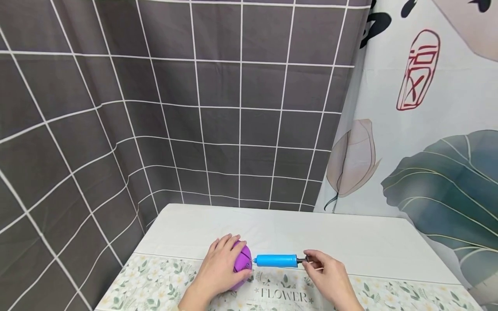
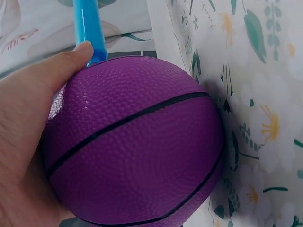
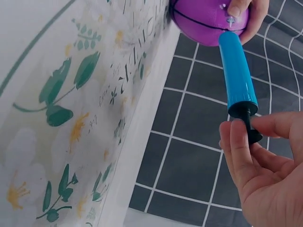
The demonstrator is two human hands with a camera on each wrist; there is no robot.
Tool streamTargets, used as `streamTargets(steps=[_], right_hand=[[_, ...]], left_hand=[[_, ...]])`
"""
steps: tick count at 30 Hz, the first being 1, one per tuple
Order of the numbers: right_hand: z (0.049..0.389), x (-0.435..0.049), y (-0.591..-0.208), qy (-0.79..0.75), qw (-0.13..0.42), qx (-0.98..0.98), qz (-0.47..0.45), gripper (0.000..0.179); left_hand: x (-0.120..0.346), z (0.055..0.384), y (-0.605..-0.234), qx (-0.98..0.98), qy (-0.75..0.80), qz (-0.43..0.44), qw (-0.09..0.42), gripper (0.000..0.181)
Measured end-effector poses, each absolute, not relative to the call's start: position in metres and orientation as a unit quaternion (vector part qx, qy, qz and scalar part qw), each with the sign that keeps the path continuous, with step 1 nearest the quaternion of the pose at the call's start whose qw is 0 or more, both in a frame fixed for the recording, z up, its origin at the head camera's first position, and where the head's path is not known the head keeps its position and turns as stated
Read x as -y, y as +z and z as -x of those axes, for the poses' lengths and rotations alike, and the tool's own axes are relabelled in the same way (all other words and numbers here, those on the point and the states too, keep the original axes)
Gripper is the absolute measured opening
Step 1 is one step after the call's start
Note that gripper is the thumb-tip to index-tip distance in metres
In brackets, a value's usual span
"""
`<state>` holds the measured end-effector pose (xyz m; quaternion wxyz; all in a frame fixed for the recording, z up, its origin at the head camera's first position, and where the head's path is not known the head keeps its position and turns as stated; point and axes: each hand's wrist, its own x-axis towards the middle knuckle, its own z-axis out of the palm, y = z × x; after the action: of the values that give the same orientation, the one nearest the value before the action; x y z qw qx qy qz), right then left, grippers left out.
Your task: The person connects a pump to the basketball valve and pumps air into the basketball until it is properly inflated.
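Observation:
On the table, a purple ball (image 1: 244,261) with black seam lines and a pebbled surface sits under my left hand (image 1: 220,268). The fingers curl over its far side and the thumb wraps its near side. A blue hand pump (image 1: 276,261) points at the ball, its tip right at the ball's surface. My right hand (image 1: 328,273) pinches the pump's black handle (image 3: 254,136) between thumb and fingers. A short length of black rod shows between the blue barrel and those fingers. In the left wrist view, the thumb tip overlaps the end of the pump barrel (image 2: 89,23).
A white table (image 1: 342,235) carries a floral cloth (image 1: 155,276) along its near side, printed with the word FLOWER. Behind and to the left hangs a dark grid-patterned curtain (image 1: 218,125). A white curtain (image 1: 389,172) with leaf prints hangs at the right.

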<state>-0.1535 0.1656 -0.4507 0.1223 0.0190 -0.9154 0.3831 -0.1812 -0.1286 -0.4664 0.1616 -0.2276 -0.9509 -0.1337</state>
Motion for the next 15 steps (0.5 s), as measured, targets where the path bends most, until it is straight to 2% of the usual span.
streamTargets(steps=[5, 9, 15], right_hand=[[0.159, -0.162, -0.456, 0.37, 0.137, 0.916, -0.068, 0.042], [0.162, -0.155, -0.458, 0.283, 0.149, 0.941, -0.109, 0.055], [0.166, -0.144, -0.459, 0.129, 0.16, 0.969, -0.139, 0.045]], left_hand=[[0.128, 0.185, -0.467, 0.951, -0.128, 0.23, 0.162, 0.07], [0.127, 0.186, -0.467, 0.951, -0.125, 0.235, 0.158, 0.068], [0.124, 0.187, -0.466, 0.95, -0.116, 0.241, 0.16, 0.067]])
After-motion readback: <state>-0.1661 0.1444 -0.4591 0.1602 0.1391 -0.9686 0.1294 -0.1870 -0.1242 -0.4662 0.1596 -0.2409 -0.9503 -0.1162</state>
